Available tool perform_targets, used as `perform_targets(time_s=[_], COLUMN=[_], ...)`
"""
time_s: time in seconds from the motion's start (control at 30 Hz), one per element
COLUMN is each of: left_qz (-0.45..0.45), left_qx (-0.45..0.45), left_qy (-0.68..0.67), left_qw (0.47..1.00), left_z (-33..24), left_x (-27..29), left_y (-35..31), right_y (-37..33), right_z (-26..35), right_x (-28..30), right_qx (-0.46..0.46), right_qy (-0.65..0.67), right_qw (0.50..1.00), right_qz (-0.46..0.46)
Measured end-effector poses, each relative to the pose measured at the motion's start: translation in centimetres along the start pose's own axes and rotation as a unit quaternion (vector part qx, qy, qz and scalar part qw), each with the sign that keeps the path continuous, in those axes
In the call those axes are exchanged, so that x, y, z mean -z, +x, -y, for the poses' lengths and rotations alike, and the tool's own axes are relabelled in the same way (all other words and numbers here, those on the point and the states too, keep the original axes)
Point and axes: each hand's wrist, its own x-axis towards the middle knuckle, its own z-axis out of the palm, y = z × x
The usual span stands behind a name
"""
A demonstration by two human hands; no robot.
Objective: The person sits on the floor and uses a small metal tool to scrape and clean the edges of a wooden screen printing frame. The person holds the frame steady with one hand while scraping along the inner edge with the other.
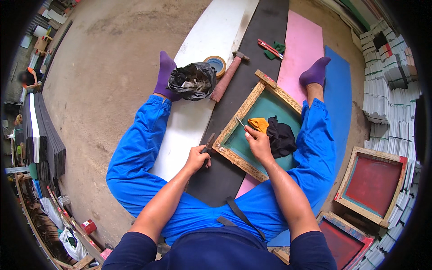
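Note:
My left hand point(198, 159) is closed round the dark handles of a pair of pliers point(209, 143), its jaws pointing away from me beside the wooden frame's left corner. My right hand point(258, 145) is closed on a thin metal tool point(240, 121), perhaps a screwdriver; its handle is hidden in my fingers. The tool's tip reaches the left rail of the wooden screen-printing frame point(238, 163), which has green mesh and lies between my legs. On the mesh, close to my right hand, rest a yellow cloth point(258, 124) and a black cloth point(281, 137).
A hammer point(228, 76), a roll of tape point(216, 65) and a black plastic bag point(192, 81) lie beyond the frame. Farther off is a red cutter knife point(270, 48). Red-mesh frames point(373, 184) and stacked sheets point(389, 108) stand right. A person point(29, 78) is far left.

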Motion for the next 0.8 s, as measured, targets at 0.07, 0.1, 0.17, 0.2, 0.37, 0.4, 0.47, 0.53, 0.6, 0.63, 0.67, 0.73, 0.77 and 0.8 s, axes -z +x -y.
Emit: perform_targets(time_s=[0.07, 0.1, 0.17, 0.2, 0.37, 0.4, 0.47, 0.53, 0.6, 0.63, 0.67, 0.73, 0.77, 0.8], left_qz=[0.000, 0.000, 0.000, -0.002, 0.007, -0.002, -0.006, 0.002, 0.007, 0.009, 0.001, 0.005, 0.007, 0.008], left_qx=[-0.002, -0.001, 0.001, 0.003, 0.006, 0.009, 0.008, -0.001, -0.002, -0.002, 0.000, 0.003, 0.003, 0.003], left_qy=[-0.001, -0.002, -0.004, -0.005, 0.002, 0.000, -0.006, -0.018, -0.018, -0.018, -0.017, -0.011, -0.015, -0.020], left_qw=[1.000, 1.000, 1.000, 1.000, 1.000, 1.000, 1.000, 1.000, 1.000, 1.000, 1.000, 1.000, 1.000, 1.000], left_z=[0.2, 0.3, 0.2, 0.1, -0.1, 0.2, 0.4, 0.2, 0.2, 0.1, 0.4, 0.5, 0.5, 0.5], left_x=[0.0, 0.1, 0.2, 0.2, -0.3, 0.1, 0.3, 0.1, -0.1, -0.2, 0.4, 0.4, 0.4, 0.4], left_y=[0.2, 0.1, 0.0, -0.2, 0.1, -0.1, -0.3, -0.1, 0.0, 0.1, -0.2, 0.0, 0.0, 0.0], right_y=[0.3, 0.3, 0.1, -0.1, 1.2, 0.4, 1.1, 1.6, 0.6, 0.3, -0.5, -0.7, -0.7, -0.7], right_z=[-0.6, -0.4, 0.3, 1.3, -1.7, 3.5, 3.2, 1.5, 1.0, 0.7, 4.7, 4.7, 4.6, 4.6], right_x=[0.3, 0.3, 0.6, 0.7, 1.1, 2.0, 2.5, 3.1, 2.6, 2.2, 2.1, 1.9, 1.8, 1.7], right_qx=[-0.019, -0.006, 0.020, 0.036, -0.071, -0.243, -0.343, -0.355, -0.096, 0.044, -0.030, 0.017, 0.040, 0.041], right_qy=[0.042, 0.028, 0.002, -0.088, 0.066, 0.200, 0.319, 0.324, -0.009, -0.181, -0.235, -0.271, -0.288, -0.303], right_qw=[0.999, 0.999, 1.000, 0.995, 0.995, 0.946, 0.873, 0.865, 0.995, 0.982, 0.971, 0.962, 0.955, 0.951], right_qz=[0.026, 0.019, 0.006, -0.002, 0.040, 0.077, 0.132, 0.146, 0.025, -0.039, -0.026, -0.043, -0.051, -0.048])
